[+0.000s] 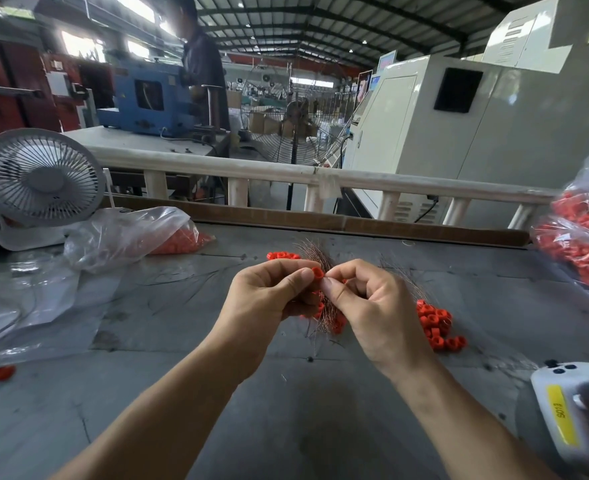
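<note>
- Red ring (317, 273) sits pinched between thumb and forefinger of the left hand (272, 296), held up over the middle of the counter (286, 427).
- Right hand (372, 306) closes thumb and forefinger on the copper wires (325, 315) right at the ring's mouth; whether a strand is already through is too fine to tell.
- Step in hand, as I judge it: threading wire into the ring. Next calls for a steady push through the bore, with the ring kept still.
- Loose rings (435, 327) lie just right of the hands.
- Bags of rings (584, 237) sit at the counter's edge.
</note>
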Demonstrator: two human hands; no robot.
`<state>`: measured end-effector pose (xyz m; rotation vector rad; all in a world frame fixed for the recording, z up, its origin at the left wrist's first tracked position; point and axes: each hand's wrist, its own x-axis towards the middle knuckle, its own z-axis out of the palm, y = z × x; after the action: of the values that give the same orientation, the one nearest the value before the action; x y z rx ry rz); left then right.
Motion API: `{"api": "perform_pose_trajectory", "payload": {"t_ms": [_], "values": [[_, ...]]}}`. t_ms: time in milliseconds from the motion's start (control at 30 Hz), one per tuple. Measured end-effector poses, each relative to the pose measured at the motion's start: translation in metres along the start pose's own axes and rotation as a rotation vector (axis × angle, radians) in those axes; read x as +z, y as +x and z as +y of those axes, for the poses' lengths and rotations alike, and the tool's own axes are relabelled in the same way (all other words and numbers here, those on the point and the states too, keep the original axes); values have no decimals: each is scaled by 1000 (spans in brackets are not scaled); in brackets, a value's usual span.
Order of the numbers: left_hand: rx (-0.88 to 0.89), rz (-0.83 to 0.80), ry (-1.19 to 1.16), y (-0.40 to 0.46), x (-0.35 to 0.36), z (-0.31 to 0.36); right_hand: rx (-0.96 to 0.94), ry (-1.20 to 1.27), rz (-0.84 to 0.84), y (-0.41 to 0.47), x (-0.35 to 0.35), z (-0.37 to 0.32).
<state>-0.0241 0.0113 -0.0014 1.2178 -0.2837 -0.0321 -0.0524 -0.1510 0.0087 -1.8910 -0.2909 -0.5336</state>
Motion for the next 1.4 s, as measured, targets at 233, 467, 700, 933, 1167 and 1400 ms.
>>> {"api": "perform_pose_trajectory", "payload": {"t_ms": [233, 467, 700, 933, 1167, 1400], "values": [[13, 16, 2, -2, -2, 4, 169, 181, -150, -1, 7, 5], [-9, 36, 0, 0, -2, 6, 173, 28, -189, 2, 3, 12], [-29, 97, -74, 1, -6, 8, 272, -487, 127, 15, -31, 35], [-36, 120, -74, 2, -6, 9, 297, -712, 3, 14, -24, 45], [-42, 125, -66, 1, -4, 9, 244, -769, -14, 16, -12, 45], [-40, 124, -66, 1, -5, 10, 235, -748, -5, 15, -12, 44]]}}
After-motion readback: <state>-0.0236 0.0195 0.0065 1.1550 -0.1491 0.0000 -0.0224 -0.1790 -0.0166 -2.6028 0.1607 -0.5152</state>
